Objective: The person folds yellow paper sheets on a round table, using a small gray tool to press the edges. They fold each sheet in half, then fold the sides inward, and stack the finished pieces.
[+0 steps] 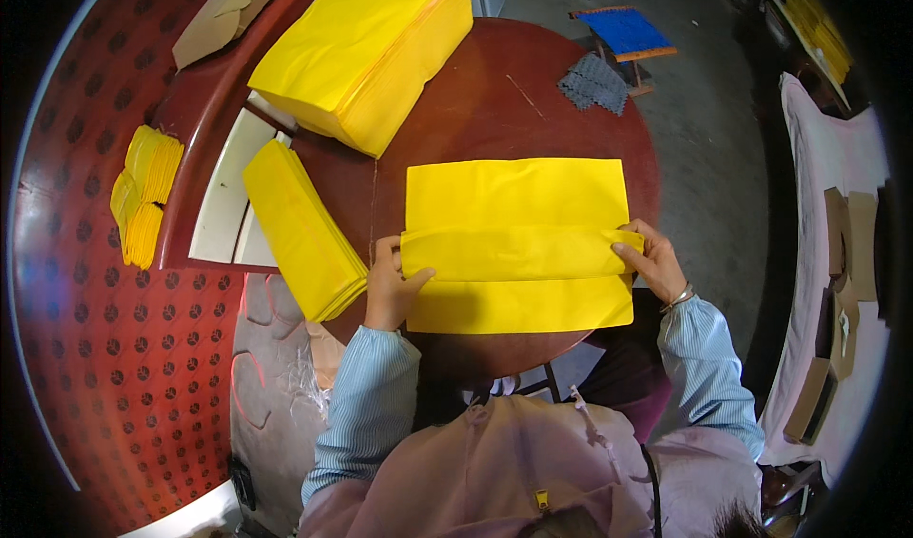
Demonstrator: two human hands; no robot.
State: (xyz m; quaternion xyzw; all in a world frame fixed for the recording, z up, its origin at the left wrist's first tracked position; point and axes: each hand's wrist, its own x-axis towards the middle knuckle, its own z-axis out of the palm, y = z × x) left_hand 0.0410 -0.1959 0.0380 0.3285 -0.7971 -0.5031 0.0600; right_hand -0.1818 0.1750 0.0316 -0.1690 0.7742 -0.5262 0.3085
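A flat yellow cloth sheet [518, 191] lies on the round dark red table in front of me. Across its middle runs a narrower yellow folded band [521, 253]; whether it is part of the sheet or a separate piece, I cannot tell. My left hand [386, 286] is closed on the band's left end, thumb on top. At the other end, my right hand [656, 262] pinches the band between thumb and fingers. To the left of my left hand, a long narrow stack of folded yellow cloth [300, 229] rests at the table's edge.
A tall stack of yellow sheets [352, 53] stands at the table's far left. Yellow bundles [145, 191] lie on the red patterned surface further left. A blue-topped stool [628, 32] and grey mat [594, 83] are beyond the table; cardboard pieces [846, 291] lie at right.
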